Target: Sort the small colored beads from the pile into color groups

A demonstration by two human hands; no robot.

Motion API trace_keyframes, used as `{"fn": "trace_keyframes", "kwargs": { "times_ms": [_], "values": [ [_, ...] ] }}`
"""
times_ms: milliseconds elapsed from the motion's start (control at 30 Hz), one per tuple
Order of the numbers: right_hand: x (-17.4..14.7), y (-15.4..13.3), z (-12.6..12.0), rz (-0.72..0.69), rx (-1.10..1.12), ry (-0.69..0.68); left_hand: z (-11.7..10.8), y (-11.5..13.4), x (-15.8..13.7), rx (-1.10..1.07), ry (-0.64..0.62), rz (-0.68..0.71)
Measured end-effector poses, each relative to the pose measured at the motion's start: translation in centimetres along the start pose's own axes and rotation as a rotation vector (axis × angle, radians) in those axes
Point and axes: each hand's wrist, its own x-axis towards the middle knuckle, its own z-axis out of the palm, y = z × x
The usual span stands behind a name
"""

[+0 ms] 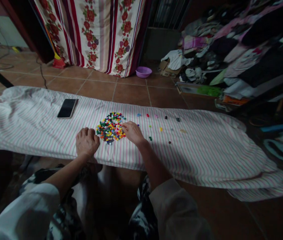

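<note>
A round pile of small multicoloured pieces (110, 128), like beads or tiny bricks, lies on a striped cloth (121, 156). My right hand (132, 132) reaches the pile's right edge, thumb and fingers pinched together; whatever they hold is too small to make out. Left of the pile, my left hand (87, 142) rests on the cloth with its fingers curled under, and nothing shows in it. Right of my right hand, several small groups are sorted by colour, among them red pieces (147, 115), yellow pieces (161, 129), dark green pieces (150, 138) and grey pieces (178, 119).
A phone (67, 108) lies on the cloth at the left. Beyond the covered surface are a floral curtain (98, 36), a purple basin (143, 72) and a red dustpan (59, 62) on the tiled floor. Heaped clothes (206, 43) fill the right back.
</note>
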Motion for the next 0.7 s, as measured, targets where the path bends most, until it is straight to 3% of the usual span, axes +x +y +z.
{"fn": "trace_keyframes", "kwargs": {
  "times_ms": [300,700],
  "values": [
    [1.3,-1.0,1.4,-0.082,0.041,-0.002,-0.4,0.3,0.0,0.025,-0.010,-0.006],
    [2.8,-2.1,2.1,0.044,0.011,0.069,-0.4,0.3,0.1,0.034,-0.031,-0.006]
  ]
}}
